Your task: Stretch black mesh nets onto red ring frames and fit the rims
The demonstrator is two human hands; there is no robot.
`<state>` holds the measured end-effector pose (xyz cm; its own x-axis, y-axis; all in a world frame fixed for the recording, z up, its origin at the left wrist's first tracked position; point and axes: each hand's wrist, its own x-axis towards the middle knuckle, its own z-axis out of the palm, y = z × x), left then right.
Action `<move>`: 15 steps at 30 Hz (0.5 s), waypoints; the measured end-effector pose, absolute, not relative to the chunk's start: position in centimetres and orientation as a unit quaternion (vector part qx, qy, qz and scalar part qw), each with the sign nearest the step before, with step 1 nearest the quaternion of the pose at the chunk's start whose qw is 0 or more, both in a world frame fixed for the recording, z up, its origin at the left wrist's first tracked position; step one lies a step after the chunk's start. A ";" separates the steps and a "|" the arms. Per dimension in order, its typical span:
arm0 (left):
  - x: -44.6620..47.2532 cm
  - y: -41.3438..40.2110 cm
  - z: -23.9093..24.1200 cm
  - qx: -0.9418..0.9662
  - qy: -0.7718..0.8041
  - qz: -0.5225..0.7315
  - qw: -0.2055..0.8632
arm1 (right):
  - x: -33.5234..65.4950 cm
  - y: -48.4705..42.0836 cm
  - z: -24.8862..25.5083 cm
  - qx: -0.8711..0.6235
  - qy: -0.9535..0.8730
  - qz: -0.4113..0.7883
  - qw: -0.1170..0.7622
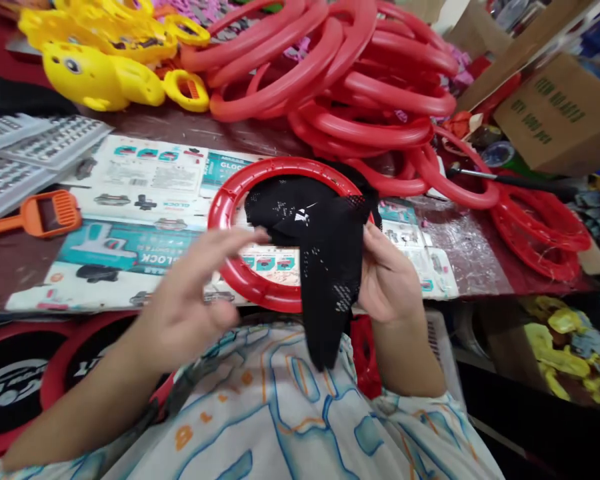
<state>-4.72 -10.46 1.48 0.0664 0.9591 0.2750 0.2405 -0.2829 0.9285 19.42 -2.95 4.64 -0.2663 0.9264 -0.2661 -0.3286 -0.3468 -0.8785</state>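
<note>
Right hand point(387, 280) pinches black net point(330, 247) by its edge, fingers closed on the mesh. Net drapes over red ring point(219, 212) and hangs off the table point(180, 125) edge at 6 o'clock. Left hand point(190, 300) blurred, fingers spread, at ring's 8 o'clock (contact unclear). Heap of red rings point(360, 87) at 12–1 o'clock, yellow toys point(100, 80) at 10.

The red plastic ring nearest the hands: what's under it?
Printed cardboard sheets lie under the red plastic ring and show through its middle. The black mesh cloth in the right hand covers its right side, hiding whatever is beneath there.
</note>
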 end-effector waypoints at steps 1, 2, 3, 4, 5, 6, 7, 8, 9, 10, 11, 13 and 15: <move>-3.8 -10.8 2.0 0.618 0.443 0.473 0.445 | 18.8 -2.9 4.4 -0.407 -0.358 0.718 0.436; -2.9 -10.8 2.4 0.572 0.457 0.443 0.518 | 18.2 -3.0 4.2 -0.400 -0.366 0.721 0.432; -2.2 -10.5 2.5 0.522 0.454 0.390 0.608 | 17.8 -3.1 4.0 -0.393 -0.377 0.720 0.430; -1.6 -10.1 2.6 0.449 0.448 0.378 0.674 | 17.4 -3.3 3.8 -0.389 -0.388 0.715 0.432; -1.2 -9.7 2.5 0.380 0.436 0.396 0.713 | 17.2 -3.5 3.6 -0.385 -0.396 0.709 0.438; -1.0 -9.2 2.3 0.328 0.427 0.415 0.733 | 17.1 -3.8 3.4 -0.382 -0.404 0.701 0.447; -0.9 -8.9 2.2 0.291 0.425 0.439 0.736 | 17.0 -4.3 3.1 -0.380 -0.415 0.686 0.461; -1.0 -8.7 2.1 0.274 0.432 0.460 0.726 | 17.0 -4.8 2.7 -0.384 -0.433 0.662 0.477; -1.1 -8.7 2.1 0.276 0.448 0.473 0.707 | 16.9 -5.4 2.4 -0.392 -0.459 0.627 0.492; -1.3 -8.9 2.1 0.290 0.470 0.479 0.682 | 16.9 -6.1 2.0 -0.400 -0.493 0.587 0.502; -1.4 -9.2 2.2 0.315 0.490 0.481 0.655 | 16.9 -6.7 1.6 -0.404 -0.530 0.554 0.499; -1.7 -9.8 2.4 0.380 0.511 0.470 0.611 | 16.5 -7.9 0.9 -0.386 -0.581 0.559 0.449; -2.0 -10.2 2.5 0.446 0.484 0.447 0.606 | 15.8 -8.7 0.6 -0.354 -0.582 0.622 0.386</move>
